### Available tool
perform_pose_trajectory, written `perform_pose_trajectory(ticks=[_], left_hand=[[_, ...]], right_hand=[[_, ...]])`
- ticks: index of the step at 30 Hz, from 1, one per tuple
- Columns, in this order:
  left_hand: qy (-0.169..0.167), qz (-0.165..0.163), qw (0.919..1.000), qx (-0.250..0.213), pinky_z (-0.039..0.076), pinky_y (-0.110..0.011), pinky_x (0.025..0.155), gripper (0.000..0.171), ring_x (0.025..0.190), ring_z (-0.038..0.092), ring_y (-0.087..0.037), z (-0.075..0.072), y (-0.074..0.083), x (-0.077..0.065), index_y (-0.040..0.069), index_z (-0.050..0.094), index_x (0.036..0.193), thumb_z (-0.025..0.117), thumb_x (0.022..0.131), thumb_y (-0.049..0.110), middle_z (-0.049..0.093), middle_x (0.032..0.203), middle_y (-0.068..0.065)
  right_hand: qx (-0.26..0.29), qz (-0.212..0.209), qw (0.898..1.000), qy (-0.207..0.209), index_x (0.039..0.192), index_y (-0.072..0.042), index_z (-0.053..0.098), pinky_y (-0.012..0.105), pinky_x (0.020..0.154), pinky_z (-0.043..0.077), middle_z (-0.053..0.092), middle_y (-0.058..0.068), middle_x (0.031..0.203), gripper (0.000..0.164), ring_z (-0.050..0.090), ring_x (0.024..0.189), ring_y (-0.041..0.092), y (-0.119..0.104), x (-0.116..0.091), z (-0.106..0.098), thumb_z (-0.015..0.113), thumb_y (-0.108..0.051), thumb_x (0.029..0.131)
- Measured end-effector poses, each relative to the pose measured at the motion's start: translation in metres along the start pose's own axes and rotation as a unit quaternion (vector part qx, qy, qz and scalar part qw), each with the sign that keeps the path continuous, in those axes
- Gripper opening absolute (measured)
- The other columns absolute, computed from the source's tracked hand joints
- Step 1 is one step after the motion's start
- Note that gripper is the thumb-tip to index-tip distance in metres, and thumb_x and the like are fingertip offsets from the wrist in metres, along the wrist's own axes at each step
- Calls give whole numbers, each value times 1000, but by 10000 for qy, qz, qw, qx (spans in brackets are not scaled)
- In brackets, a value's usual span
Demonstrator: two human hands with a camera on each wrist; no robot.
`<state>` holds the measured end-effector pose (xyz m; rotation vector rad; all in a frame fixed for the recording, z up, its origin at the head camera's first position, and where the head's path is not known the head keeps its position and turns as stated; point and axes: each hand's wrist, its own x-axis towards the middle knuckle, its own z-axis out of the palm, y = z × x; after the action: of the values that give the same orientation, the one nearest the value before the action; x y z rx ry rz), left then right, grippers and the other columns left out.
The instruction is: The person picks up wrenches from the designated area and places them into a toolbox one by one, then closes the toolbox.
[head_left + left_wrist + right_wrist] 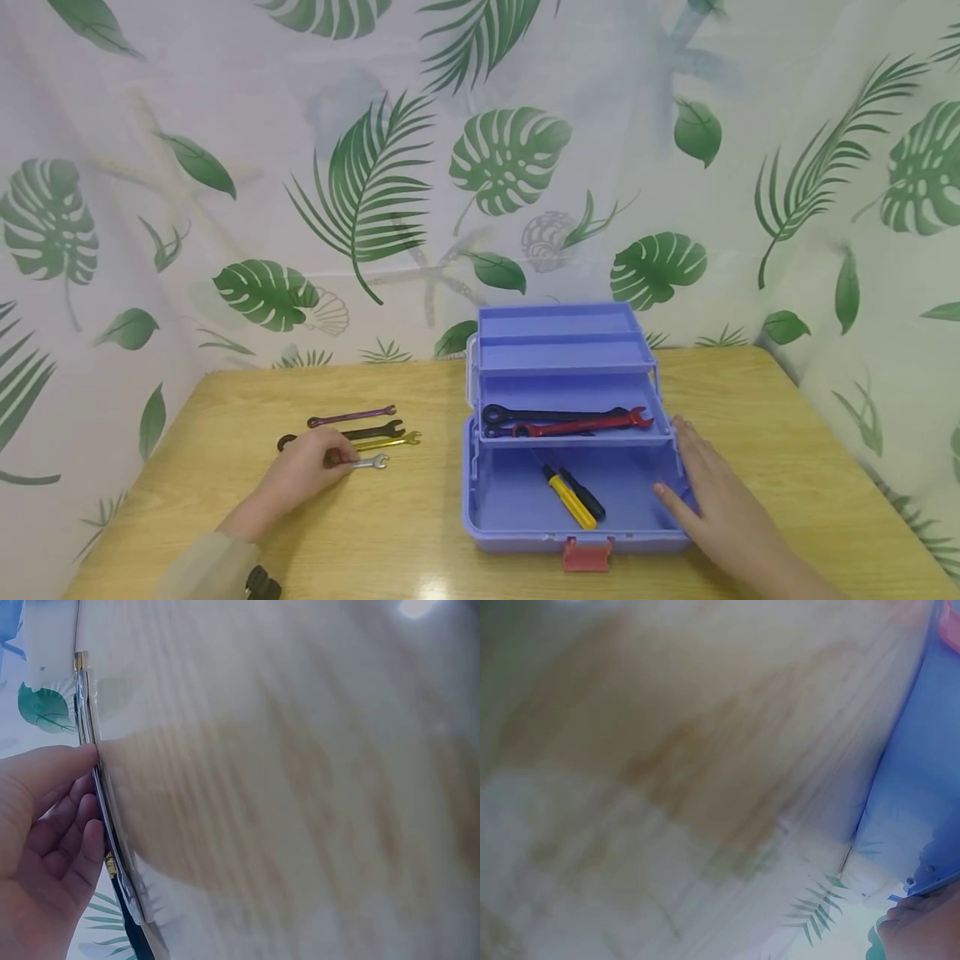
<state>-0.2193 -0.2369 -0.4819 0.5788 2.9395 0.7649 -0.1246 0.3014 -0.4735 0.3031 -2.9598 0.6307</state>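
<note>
On the left of the table, my left hand (311, 462) pinches a small silver wrench (377, 462) between thumb and fingers; its middle is hidden by the hand. In the left wrist view, the wrench (112, 825) lies along the tabletop. Just beyond it are a yellow wrench (410, 438), a black wrench (375, 432) and a purple wrench (356, 415), the first two partly covered by the hand. My right hand (723, 504) rests with extended fingers against the right side of an open blue toolbox (517, 543); only part of that hand (922, 930) shows in the right wrist view.
The toolbox's middle tray (570, 387) holds a black wrench (555, 413), a red wrench (588, 426) and a partly hidden blue one. Below, a yellow screwdriver (573, 502) and a black-handled tool (585, 495) lie in the bottom. A red latch (587, 556) hangs in front.
</note>
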Motion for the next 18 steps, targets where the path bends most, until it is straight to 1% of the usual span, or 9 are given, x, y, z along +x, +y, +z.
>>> perform_pose_trajectory(ticks=[7, 18], left_hand=[[-61, 1, 10000, 73, 51, -21, 68, 12, 78, 55, -7, 0, 2, 1, 14, 77, 88, 83, 89, 3, 67, 88, 4], [-76, -9, 10000, 45, 53, -23, 72, 12, 81, 59, -7, -1, 2, 0, 13, 78, 91, 82, 90, 2, 70, 91, 3]], right_hand=[[-57, 68, 9999, -80, 166, 7, 17, 74, 118, 34, 25, 33, 170, 91, 32, 152, 57, 0, 0, 0, 63, -43, 105], [-24, 44, 10000, -56, 166, 8, 17, 74, 118, 33, 26, 34, 170, 91, 32, 152, 58, 1, 1, 0, 63, -42, 105]])
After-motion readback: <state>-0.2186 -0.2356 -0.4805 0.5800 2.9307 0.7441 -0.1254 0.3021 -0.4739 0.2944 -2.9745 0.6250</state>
